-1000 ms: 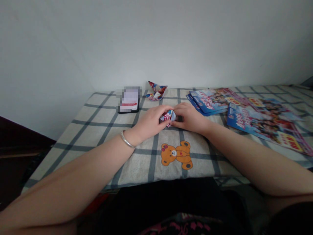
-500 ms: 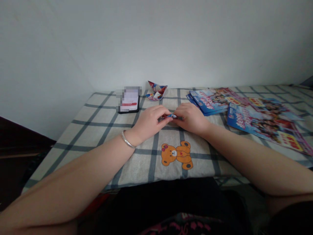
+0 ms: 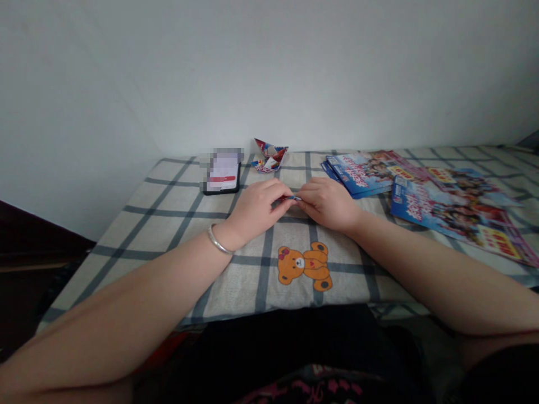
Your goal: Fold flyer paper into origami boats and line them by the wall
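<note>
Below pale wall [image 3: 269, 73], checked tablecloth [image 3: 244, 286].

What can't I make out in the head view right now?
- Head view: most of the paper piece, hidden by the left hand and right hand.
- Head view: screen details on the phone, blurred by pixelation.
- Head view: much of the lowest leaflet, covered by leaflets above.

A small piece of printed paper [image 3: 297, 198] – just a thin blue-and-white sliver shows, the rest covered – is pinched between left fingers [image 3: 286, 208] and right fingers [image 3: 310, 195], between the desk's [image 3: 240, 286] far and near edges.
</note>
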The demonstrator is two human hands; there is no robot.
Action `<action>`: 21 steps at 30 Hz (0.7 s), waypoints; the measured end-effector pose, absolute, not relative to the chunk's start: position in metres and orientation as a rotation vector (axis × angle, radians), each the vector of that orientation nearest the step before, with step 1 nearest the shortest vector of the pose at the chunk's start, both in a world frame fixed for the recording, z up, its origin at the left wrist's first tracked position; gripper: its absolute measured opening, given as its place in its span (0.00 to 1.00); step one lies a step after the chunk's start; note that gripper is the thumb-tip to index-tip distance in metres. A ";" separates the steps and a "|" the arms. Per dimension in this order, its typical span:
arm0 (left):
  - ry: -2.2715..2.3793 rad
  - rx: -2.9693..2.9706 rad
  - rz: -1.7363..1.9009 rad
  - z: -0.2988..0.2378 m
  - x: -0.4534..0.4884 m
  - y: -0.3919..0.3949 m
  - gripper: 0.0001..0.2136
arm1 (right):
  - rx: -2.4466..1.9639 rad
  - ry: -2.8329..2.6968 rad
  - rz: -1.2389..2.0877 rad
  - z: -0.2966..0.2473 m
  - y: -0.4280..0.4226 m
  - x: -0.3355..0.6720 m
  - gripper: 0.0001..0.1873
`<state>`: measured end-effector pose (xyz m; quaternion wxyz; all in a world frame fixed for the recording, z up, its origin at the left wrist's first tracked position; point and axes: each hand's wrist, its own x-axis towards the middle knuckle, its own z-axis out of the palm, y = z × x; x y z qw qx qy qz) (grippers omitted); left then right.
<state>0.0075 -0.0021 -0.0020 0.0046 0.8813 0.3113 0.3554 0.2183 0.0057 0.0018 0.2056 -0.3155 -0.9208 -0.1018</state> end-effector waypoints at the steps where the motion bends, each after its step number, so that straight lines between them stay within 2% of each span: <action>1: 0.991 2.754 1.099 -0.003 0.007 -0.002 0.02 | -0.889 -2.555 -0.281 0.002 0.006 0.219 0.19; 8: 1.166 2.895 1.013 -0.003 0.005 0.003 0.04 | -0.930 -2.451 -0.249 0.003 0.002 0.218 0.16; 13: 1.199 2.966 0.963 -0.002 0.007 0.000 0.05 | -0.889 -2.446 -0.351 0.006 -0.002 0.218 0.17; 17: 1.158 2.954 1.038 -0.002 0.007 -0.002 0.02 | -0.879 -2.465 -0.397 0.007 -0.002 0.218 0.17; 21: 1.021 2.946 1.174 -0.002 0.007 -0.002 0.03 | -0.884 -2.439 -0.417 0.005 -0.002 0.218 0.17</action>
